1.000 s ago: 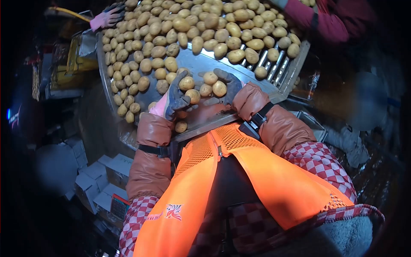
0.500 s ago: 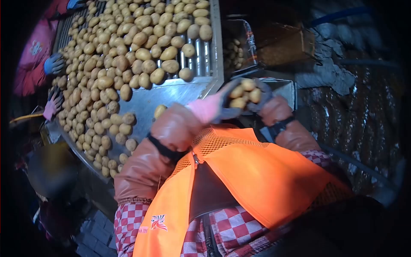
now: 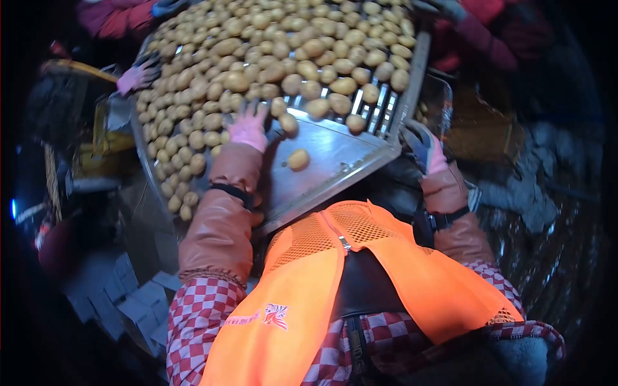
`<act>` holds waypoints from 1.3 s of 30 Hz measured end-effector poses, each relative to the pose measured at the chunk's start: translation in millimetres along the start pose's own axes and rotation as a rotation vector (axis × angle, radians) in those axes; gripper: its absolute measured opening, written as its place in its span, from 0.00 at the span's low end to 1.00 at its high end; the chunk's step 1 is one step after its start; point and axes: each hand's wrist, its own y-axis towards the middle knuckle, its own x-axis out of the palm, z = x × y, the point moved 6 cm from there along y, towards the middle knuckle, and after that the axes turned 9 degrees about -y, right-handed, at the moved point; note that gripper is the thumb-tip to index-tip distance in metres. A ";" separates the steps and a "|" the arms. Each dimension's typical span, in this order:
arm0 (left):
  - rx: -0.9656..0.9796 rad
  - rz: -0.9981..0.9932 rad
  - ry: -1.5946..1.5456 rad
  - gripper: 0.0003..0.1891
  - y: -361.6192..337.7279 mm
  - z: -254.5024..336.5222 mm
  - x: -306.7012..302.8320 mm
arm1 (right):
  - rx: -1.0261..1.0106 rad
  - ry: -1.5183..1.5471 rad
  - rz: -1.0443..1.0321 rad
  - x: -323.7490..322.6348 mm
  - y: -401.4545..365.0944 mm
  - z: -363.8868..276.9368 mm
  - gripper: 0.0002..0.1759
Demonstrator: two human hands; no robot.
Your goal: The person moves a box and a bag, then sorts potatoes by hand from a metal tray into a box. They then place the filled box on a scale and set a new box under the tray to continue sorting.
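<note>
My left hand (image 3: 248,127), in a pink and grey glove, reaches over the near side of a heap of potatoes (image 3: 257,76). Its fingers are spread, with the tips by the nearest potatoes; whether they touch cannot be made out. Past the table's right corner is my right hand (image 3: 426,147), gloved alike, its fingers stretched and apart, with nothing visible in it. One loose potato (image 3: 298,159) lies between my hands on the smooth metal sheet (image 3: 322,145) of the sorting table. Metal bars (image 3: 380,109) show under the potatoes at the right.
Other people's gloved hands are at the table: a pink one (image 3: 136,77) at the left, and others at the far left and far right. A cardboard box (image 3: 483,128) and a clear-sided container (image 3: 440,100) stand at the right. Grey blocks (image 3: 138,309) lie low at the left.
The several potatoes cupped between my hands have left them. My hands have parted, the left onto the heap, the right beside the table corner. The view has turned toward the table.
</note>
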 end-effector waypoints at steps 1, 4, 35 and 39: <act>0.000 0.035 0.002 0.40 -19.2 -12.4 11.9 | -0.213 -0.112 0.007 21.8 26.3 -29.5 0.24; -0.042 0.078 -0.082 0.33 -88.5 -28.7 21.9 | -0.351 -0.395 0.008 75.8 86.8 -113.6 0.32; -0.382 0.470 -0.263 0.28 -19.4 -155.0 -25.5 | -0.878 -0.812 -0.615 336.6 11.2 -152.7 0.29; -0.207 0.369 -0.249 0.25 -9.9 -132.9 -22.5 | -0.165 -0.233 -0.914 326.4 27.3 -155.4 0.30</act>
